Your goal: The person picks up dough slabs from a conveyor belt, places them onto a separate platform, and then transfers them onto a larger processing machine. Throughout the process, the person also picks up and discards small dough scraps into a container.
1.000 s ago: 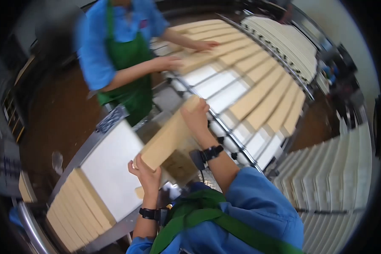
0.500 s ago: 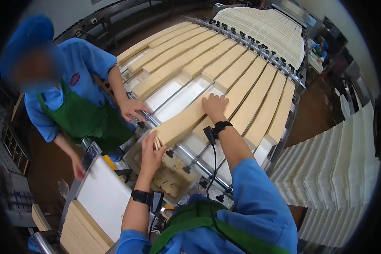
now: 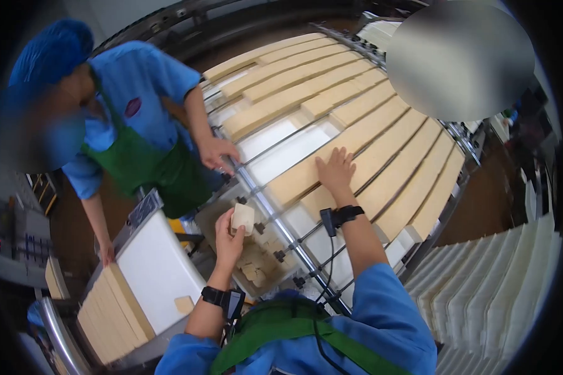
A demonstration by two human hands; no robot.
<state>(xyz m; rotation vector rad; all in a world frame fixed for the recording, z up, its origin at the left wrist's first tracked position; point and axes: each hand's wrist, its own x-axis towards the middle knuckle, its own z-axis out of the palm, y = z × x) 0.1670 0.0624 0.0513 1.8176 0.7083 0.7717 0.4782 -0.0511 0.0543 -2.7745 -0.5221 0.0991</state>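
My left hand [image 3: 230, 240] grips a small pale end slice [image 3: 243, 219] between thumb and fingers, above the scrap bin [image 3: 284, 275]. With fingers spread, my right hand [image 3: 336, 169] lies on top of a long pale beige slab [image 3: 306, 175], whose near end sits by the metal rail [image 3: 270, 206]. More long beige slabs [image 3: 397, 159] lie side by side on the white slatted conveyor [image 3: 288, 140], thin dark gaps between them. Broken pale pieces [image 3: 253, 272] lie in the bin.
A co-worker in a green apron [image 3: 147, 159] stands to the left, one hand [image 3: 219, 153] at the rail, the other by a row of pale slabs [image 3: 116, 312]. A small pale piece [image 3: 184, 304] lies on the white board [image 3: 156, 269]. White ridged sheets [image 3: 488, 275] stand at right.
My left hand has come away from the slab's near end with a slice in it. The slab now lies farther back from the rail. A pale piece has appeared on the white board.
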